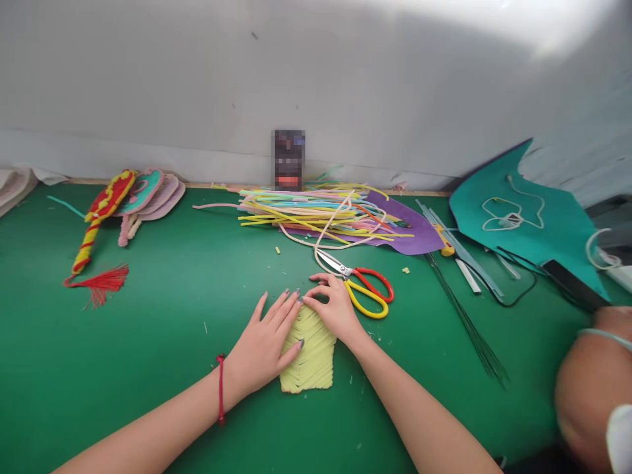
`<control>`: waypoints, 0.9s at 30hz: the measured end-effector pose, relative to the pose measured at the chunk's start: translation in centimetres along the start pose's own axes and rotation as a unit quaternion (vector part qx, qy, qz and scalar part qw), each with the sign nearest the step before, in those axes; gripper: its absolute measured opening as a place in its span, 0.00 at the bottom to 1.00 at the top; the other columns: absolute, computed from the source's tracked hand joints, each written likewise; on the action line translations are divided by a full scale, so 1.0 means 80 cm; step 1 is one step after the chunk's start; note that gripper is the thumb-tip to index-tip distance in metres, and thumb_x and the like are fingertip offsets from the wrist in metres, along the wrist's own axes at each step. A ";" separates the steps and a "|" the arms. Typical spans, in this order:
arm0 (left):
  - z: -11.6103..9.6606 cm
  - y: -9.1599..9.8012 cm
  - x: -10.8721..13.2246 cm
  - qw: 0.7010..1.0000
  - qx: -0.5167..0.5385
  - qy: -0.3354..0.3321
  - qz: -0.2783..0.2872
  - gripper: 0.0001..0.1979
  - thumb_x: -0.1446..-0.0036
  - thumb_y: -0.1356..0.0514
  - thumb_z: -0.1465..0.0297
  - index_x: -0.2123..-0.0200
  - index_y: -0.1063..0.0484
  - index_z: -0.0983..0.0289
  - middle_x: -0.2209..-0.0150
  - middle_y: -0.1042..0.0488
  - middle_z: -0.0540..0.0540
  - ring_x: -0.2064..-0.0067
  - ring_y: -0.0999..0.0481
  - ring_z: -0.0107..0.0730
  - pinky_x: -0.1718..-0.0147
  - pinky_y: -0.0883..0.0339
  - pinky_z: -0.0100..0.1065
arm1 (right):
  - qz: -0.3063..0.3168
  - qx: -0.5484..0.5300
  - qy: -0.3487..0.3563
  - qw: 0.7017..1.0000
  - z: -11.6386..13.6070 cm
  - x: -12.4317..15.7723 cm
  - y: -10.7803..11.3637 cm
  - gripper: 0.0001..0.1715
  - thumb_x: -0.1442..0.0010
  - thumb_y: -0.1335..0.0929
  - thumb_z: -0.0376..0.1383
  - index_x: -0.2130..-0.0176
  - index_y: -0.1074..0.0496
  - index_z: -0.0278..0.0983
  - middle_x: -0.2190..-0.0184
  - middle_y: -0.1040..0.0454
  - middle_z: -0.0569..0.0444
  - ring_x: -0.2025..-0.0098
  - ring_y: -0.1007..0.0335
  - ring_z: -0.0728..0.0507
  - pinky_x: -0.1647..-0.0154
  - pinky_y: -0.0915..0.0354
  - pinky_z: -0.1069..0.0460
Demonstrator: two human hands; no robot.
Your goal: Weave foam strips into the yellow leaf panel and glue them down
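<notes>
A pale yellow woven mat [311, 359] lies on the green table [172, 329] right in front of me. My left hand [266, 342] lies flat on its left side, fingers stretched out and pressed down. My right hand [333, 306] rests on the mat's top edge with the fingers curled, fingertips pressing at the weave. What the right fingertips pinch, if anything, is hidden. A red string bracelet circles my left wrist.
Red-and-yellow scissors [363, 286] lie just right of my right hand. Behind them sits a pile of coloured strips [316, 214] on purple felt [419, 234]. Woven fans and a red tassel [101, 283] lie at the left; teal felt [533, 224], wires and another person's head [592, 388] at right.
</notes>
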State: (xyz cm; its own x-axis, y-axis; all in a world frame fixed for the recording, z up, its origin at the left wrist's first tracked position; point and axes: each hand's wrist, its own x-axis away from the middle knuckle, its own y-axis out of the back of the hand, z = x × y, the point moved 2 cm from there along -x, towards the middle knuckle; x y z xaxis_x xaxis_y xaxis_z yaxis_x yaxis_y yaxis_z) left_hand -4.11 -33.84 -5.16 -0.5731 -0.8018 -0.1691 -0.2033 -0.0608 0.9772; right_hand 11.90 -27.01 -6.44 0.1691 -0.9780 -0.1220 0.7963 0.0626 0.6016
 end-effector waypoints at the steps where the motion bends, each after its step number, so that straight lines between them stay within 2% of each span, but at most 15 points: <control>1: 0.000 0.000 -0.001 1.000 -0.005 -0.008 -0.003 0.30 0.39 0.56 0.60 0.37 0.53 0.68 0.37 0.49 0.60 0.36 0.51 0.44 0.40 0.64 0.50 | -0.001 0.001 0.002 1.000 0.000 0.000 0.000 0.03 0.51 0.29 0.35 0.76 0.25 0.41 0.56 0.30 0.53 0.56 0.38 0.42 0.52 0.43 0.46; 7: -0.003 -0.003 -0.002 0.999 -0.041 -0.031 -0.009 0.29 0.38 0.57 0.59 0.38 0.51 0.70 0.37 0.47 0.60 0.37 0.49 0.43 0.39 0.67 0.48 | -0.004 0.006 0.011 1.000 -0.001 0.000 -0.001 0.02 0.51 0.29 0.34 0.75 0.25 0.41 0.56 0.29 0.53 0.56 0.38 0.42 0.52 0.41 0.45; 17: -0.002 -0.007 0.000 0.999 -0.034 -0.007 -0.010 0.28 0.38 0.57 0.58 0.40 0.45 0.68 0.39 0.42 0.58 0.38 0.47 0.41 0.39 0.62 0.47 | -0.008 0.022 0.026 0.999 -0.001 0.001 -0.001 0.02 0.51 0.29 0.36 0.75 0.25 0.41 0.56 0.29 0.53 0.56 0.37 0.42 0.53 0.41 0.45; 27: -0.001 -0.008 0.001 0.999 -0.043 -0.023 -0.011 0.26 0.37 0.57 0.61 0.40 0.46 0.69 0.39 0.43 0.60 0.38 0.47 0.42 0.39 0.62 0.48 | 0.005 -0.004 0.031 0.999 -0.006 0.000 0.003 0.05 0.46 0.31 0.36 0.71 0.24 0.41 0.56 0.30 0.52 0.55 0.36 0.42 0.51 0.40 0.45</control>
State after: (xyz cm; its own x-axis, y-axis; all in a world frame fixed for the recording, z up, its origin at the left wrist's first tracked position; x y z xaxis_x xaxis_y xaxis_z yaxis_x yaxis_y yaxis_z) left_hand -3.97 -33.93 -5.77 -0.6048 -0.7723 -0.1943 -0.1480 -0.1307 0.9803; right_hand 12.40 -26.88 -6.67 0.2125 -0.9631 -0.1652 0.7985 0.0737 0.5974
